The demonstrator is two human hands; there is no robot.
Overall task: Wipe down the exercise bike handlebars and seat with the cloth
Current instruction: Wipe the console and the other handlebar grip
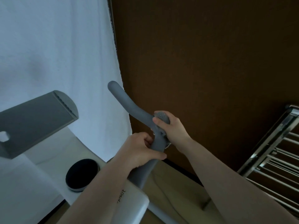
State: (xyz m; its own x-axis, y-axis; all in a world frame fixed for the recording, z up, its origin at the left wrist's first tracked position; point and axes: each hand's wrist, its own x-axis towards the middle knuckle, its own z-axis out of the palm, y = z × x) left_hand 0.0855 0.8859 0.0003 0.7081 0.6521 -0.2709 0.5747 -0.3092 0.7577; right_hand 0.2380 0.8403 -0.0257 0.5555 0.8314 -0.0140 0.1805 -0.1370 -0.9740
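1. Here the left hand [142,149] is gripping the grey handlebar [129,104] low on its bend — steadying it, I judge.
2. At its 1 o'clock, the right hand [169,126] is clenching the cloth [161,116] around the bar, so the rubbing lands on the grip.
3. The seat is not showing.

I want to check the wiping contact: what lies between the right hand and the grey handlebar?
In the head view, a grey cloth lies between the right hand and the handlebar, mostly hidden.
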